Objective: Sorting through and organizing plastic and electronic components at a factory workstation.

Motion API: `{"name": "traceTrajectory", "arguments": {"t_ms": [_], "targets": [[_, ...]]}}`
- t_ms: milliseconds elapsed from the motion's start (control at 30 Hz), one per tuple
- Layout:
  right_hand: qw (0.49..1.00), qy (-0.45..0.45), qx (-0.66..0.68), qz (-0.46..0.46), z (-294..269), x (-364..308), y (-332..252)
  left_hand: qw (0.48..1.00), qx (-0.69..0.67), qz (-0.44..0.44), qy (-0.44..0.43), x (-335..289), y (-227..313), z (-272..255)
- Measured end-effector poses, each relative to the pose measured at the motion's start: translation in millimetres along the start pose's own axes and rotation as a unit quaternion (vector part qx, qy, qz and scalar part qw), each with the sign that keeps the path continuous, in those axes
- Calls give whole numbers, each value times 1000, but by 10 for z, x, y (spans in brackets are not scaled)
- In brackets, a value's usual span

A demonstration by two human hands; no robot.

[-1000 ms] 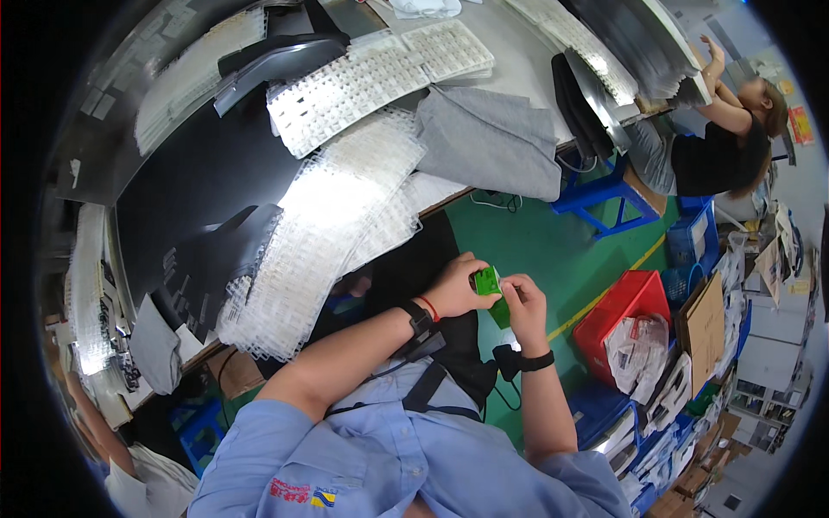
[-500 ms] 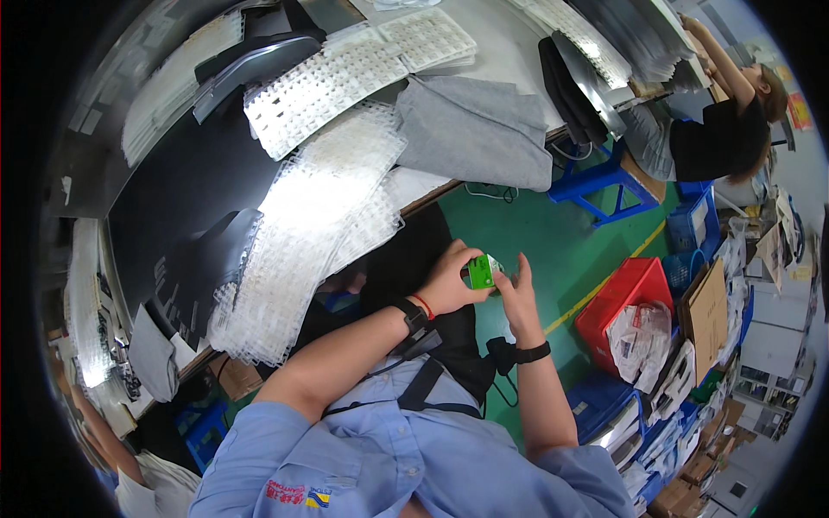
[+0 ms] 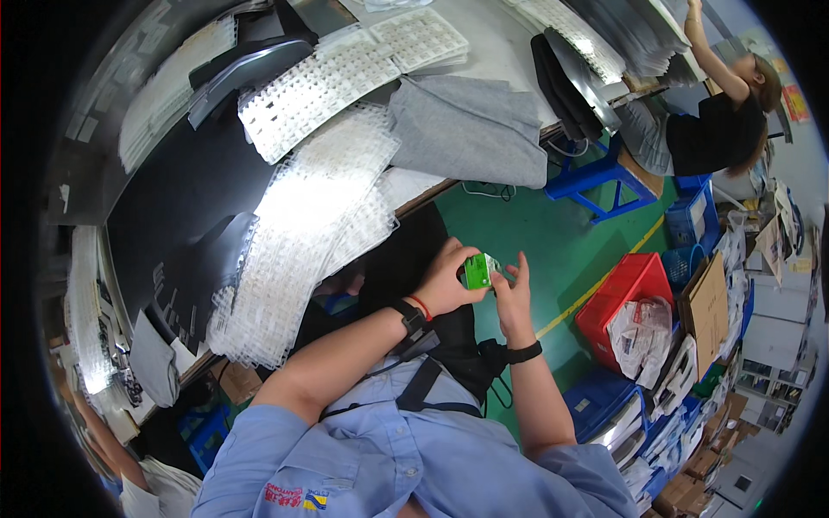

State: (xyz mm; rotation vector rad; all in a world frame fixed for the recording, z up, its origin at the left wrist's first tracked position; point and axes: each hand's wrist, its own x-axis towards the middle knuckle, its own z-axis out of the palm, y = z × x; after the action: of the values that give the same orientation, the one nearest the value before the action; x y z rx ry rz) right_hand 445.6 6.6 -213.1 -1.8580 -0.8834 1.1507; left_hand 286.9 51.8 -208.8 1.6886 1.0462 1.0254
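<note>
Your left hand [image 3: 447,283] and right hand [image 3: 511,293] both close their grip on a small green part [image 3: 476,271], held above your lap, just off the surface [image 3: 509,52] strewn with clear plastic trays [image 3: 319,216].

bright overhead light, glare on clear trays [image 3: 311,216], fisheye-bent dark rim.

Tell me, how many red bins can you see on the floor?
1. The red bin sits on the green floor to the person's right, beside blue crates. More may be hidden among the clutter there.
</note>
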Motion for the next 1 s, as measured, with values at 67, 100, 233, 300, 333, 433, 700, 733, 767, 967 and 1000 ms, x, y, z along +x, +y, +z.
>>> {"name": "traceTrajectory", "arguments": {"t_ms": [67,100,233,300,333,433,700,733,767,967,1000], "targets": [[998,-15,60,9,-5,-26,-27,1000,0,1,-5,17,11,-11],[998,-14,60,10,-12,-36,-28,1000,1,6,-2,21,14,-15],[995,-22,99,-19,-134,-30,5,999,-8,-43,-3,43,33,-66],[992,-20,127,-12,-268,23,23,994,-83,-71,-12,40,20,-78],[988,-12,150,29,-337,65,24,982,-157,-100,-20,34,11,-85],[985,10,162,61,-477,197,229,974,-199,-100,-37,38,-19,-76],[965,-91,246,23,-512,220,437,950,-270,-148,-61,56,-133,-109],[965,-92,246,23,-498,204,411,943,-288,-158,-56,56,-135,-113],[960,-91,265,23,-485,188,384,943,-287,-158,-56,57,-138,-119],[951,-87,296,24,-469,172,348,936,-304,-166,-64,53,-139,-123],[948,-86,305,28,-468,167,329,934,-313,-162,-63,54,-130,-119]]}}
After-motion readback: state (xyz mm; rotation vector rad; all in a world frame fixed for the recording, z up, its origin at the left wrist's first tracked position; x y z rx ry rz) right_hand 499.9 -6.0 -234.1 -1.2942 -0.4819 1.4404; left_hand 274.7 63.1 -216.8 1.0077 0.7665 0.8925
